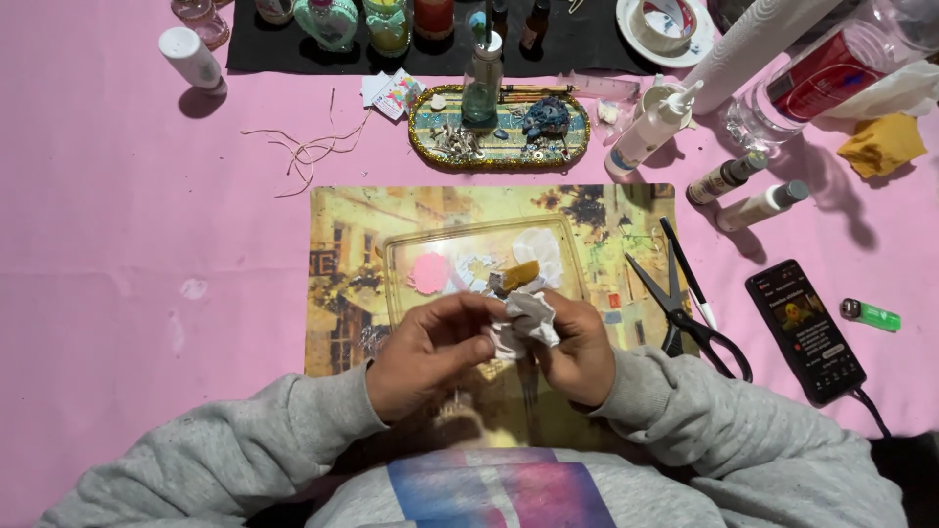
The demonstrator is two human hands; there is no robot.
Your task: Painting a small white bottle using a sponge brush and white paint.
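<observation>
Here | crumpled white tissue (529, 318) — pinched between left hand (430, 354) and right hand (579, 354) grips — above tray (401, 256).

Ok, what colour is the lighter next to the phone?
Green, with a silver metal top. The lighter lies on the pink tablecloth, seen best in the head view.

a home craft table: pink cloth (117, 244), scissors (685, 313), glue bottle (650, 127), bead tray (499, 142).
</observation>
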